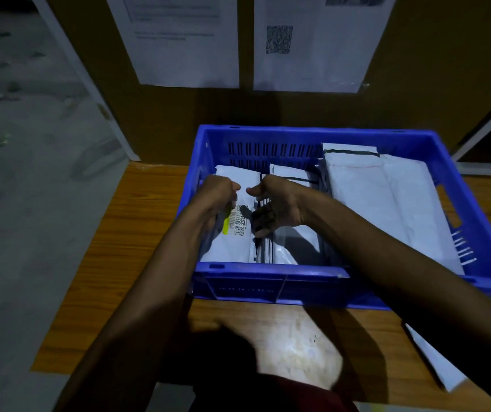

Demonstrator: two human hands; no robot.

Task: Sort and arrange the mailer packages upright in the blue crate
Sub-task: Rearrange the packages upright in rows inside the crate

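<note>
Left fingers: the left hand has its fingers curled tight over the top left edge of the labelled mailer, gripping it just above its barcode sticker and yellow strip.
Right fingers: the right hand has its fingers loosely apart and nearly straight. The tips touch the thin upright mailers just right of the labelled one, and the thumb is lifted clear.
Hands, count: two, close together, thumbs almost facing, not touching.
Mailers, count: one labelled mailer in the left fingers. The thin edges under the right fingertips are too tightly packed to count. At least two more stand beyond the right fingers. Two large mailers lean well to the right of them. One loose mailer lies outside, far right of both hands.
Crate, count: one blue crate around both hands, holding all but the loose mailer.
Left arm pose: bare forearm reaching forward over the near rim, wrist bent down.
Right arm pose: bare forearm crossing in from the right, palm turned left.
Under the crate: a wooden table.
Beyond the fingers: two paper sheets on a brown wall.
</note>
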